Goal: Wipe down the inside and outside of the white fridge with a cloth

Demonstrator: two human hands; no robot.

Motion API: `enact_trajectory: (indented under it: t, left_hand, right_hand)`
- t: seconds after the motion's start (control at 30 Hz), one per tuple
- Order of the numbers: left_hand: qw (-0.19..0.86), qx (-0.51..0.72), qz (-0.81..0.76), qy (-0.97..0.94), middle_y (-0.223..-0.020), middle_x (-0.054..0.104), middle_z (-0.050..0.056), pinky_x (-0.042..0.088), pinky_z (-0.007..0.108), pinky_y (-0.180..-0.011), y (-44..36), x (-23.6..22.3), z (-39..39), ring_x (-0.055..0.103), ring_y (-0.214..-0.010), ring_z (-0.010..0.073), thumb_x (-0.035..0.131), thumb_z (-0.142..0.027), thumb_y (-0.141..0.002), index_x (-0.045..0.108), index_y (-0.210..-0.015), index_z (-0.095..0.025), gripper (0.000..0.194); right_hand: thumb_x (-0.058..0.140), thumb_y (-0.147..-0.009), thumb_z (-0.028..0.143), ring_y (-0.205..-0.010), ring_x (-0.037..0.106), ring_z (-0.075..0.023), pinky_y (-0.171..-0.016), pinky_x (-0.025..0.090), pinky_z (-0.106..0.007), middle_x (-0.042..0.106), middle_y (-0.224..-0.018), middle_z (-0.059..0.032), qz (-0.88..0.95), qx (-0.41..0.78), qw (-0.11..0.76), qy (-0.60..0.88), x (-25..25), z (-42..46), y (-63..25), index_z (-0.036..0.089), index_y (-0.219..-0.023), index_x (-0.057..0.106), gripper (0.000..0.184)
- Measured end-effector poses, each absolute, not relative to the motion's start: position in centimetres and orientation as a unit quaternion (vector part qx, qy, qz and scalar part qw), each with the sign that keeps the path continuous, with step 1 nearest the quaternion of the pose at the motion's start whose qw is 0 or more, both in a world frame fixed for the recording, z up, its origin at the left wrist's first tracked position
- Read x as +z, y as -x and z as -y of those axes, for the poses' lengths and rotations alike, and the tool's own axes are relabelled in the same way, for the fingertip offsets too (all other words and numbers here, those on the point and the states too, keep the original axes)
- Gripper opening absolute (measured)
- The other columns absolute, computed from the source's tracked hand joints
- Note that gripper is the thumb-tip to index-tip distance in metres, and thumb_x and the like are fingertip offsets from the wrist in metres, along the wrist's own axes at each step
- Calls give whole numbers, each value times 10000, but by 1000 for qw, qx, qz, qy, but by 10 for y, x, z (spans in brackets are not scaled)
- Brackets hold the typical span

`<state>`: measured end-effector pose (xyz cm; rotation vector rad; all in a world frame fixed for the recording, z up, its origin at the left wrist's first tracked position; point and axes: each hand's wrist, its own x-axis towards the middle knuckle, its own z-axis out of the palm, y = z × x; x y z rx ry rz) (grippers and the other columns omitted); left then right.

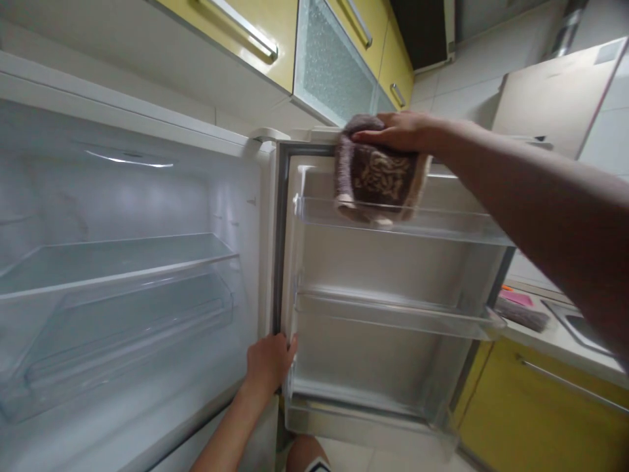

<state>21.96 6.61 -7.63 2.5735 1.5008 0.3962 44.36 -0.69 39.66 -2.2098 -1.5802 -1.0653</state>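
Observation:
My right hand (396,130) lies flat on a brown patterned cloth (378,176) draped over the top edge of the open fridge door (393,262), with the cloth hanging down over the upper door shelf (442,226). My left hand (269,360) grips the inner edge of the door near the hinge side, low down, fingers curled round it. The fridge interior (122,196) at left holds a glass shelf (113,259) and a clear drawer (128,334), both bare.
Yellow wall cabinets (246,33) with metal handles and a frosted glass door (329,62) hang above. At right a counter (550,331) carries a brush and a pink item beside a sink; yellow base cabinets (535,406) stand below it. My knee (307,459) shows at the bottom.

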Motion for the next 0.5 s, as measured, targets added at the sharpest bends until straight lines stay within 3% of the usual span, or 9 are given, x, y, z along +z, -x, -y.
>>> enact_trajectory:
  t: [0.07, 0.13, 0.2, 0.3, 0.4, 0.5]
  left_hand:
    - [58, 131, -500, -854, -1065, 814, 190, 554, 401, -864, -220, -75, -65, 783, -1060, 328, 331, -517, -1102, 819, -1032, -174, 601]
    - [51, 128, -503, -853, -1055, 818, 185, 557, 393, -842, -221, -75, -65, 789, -1046, 322, 334, -510, -1103, 823, -1024, -172, 599]
    - [48, 122, -508, -851, -1058, 820, 184, 562, 395, -826, -221, -74, -64, 792, -1040, 324, 340, -523, -1102, 825, -1026, -171, 604]
    - [47, 112, -517, -847, -1075, 820, 183, 565, 403, -840, -219, -72, -64, 789, -1059, 330, 340, -527, -1103, 820, -1031, -169, 603]
    - [49, 103, -519, -847, -1083, 818, 174, 561, 409, -866, -216, -70, -63, 782, -1088, 339, 326, -521, -1108, 810, -1023, -170, 604]
    - [58, 95, -511, -852, -1087, 815, 166, 563, 433, -874, -212, -71, -63, 777, -1098, 363, 323, -537, -1106, 801, -1034, -175, 603]
  right_hand:
    - [403, -919, 961, -1317, 582, -437, -1127, 411, -675, 641, -1459, -258, 581, -392, 97, 706, 387, -34, -401, 91, -1429, 616, 1031]
    - [455, -854, 982, -1416, 472, -453, -1206, 317, -733, 596, -1530, -212, 630, -435, 92, 637, 377, -63, -367, 125, -1448, 569, 1049]
    - [527, -819, 935, -1470, 395, -416, -1260, 275, -706, 571, -1575, -122, 675, -462, 82, 570, 368, -77, -347, 208, -1467, 521, 974]
    - [492, -890, 801, -1500, 376, -342, -1291, 285, -596, 518, -1629, -41, 726, -464, 44, 505, 361, -70, -347, 267, -1505, 463, 815]
    - [478, -942, 726, -1523, 380, -312, -1291, 294, -525, 454, -1666, -57, 731, -470, 24, 494, 363, -38, -377, 283, -1550, 449, 752]
    - [553, -933, 761, -1497, 409, -338, -1262, 357, -512, 461, -1639, -114, 707, -481, 45, 516, 370, 9, -423, 292, -1571, 461, 797]
